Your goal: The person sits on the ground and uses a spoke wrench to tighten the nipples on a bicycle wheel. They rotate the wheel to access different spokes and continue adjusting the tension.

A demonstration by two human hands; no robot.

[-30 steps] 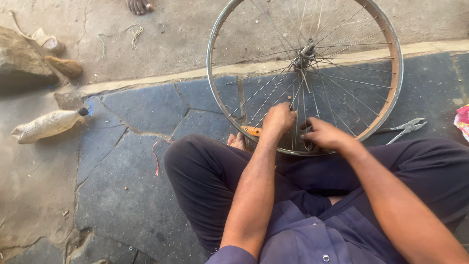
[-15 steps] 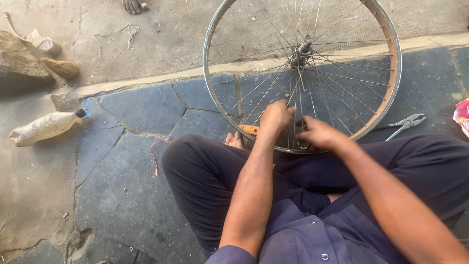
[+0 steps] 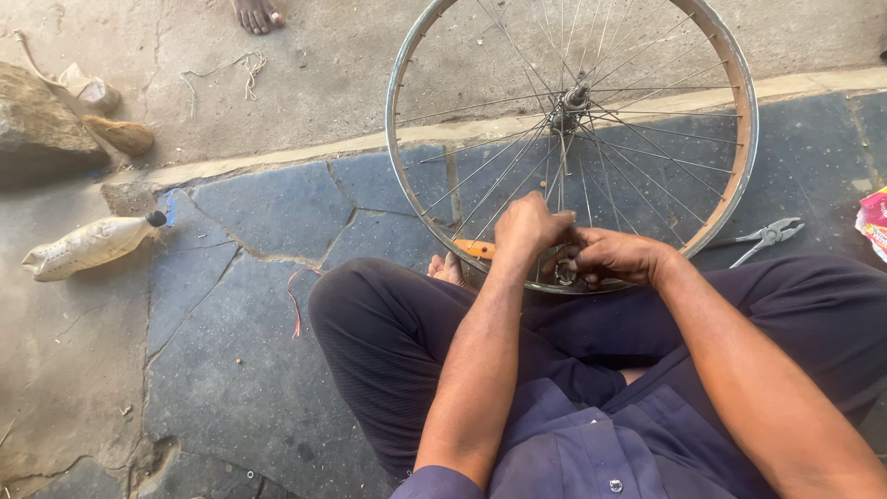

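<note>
A bare bicycle wheel (image 3: 573,139) is stood upright on the floor (image 3: 240,388), its lower rim braced against the crossed legs of the seated person so that the spokes at six o'clock are within easy reach. The left hand (image 3: 527,226) is closed around an orange-handled tool (image 3: 476,249), whose handle juts out toward nine o'clock; the fingers are clamped on it. The right hand (image 3: 610,257) is curled at the rim just beside the left, fingers pressed together on a small dark part (what exactly cannot be told). A pair of pliers (image 3: 767,236) is laid on the floor at three o'clock of the wheel, near at hand. A plastic bottle (image 3: 88,248) is left lying well apart at nine o'clock, beside a rock (image 3: 37,125).
</note>
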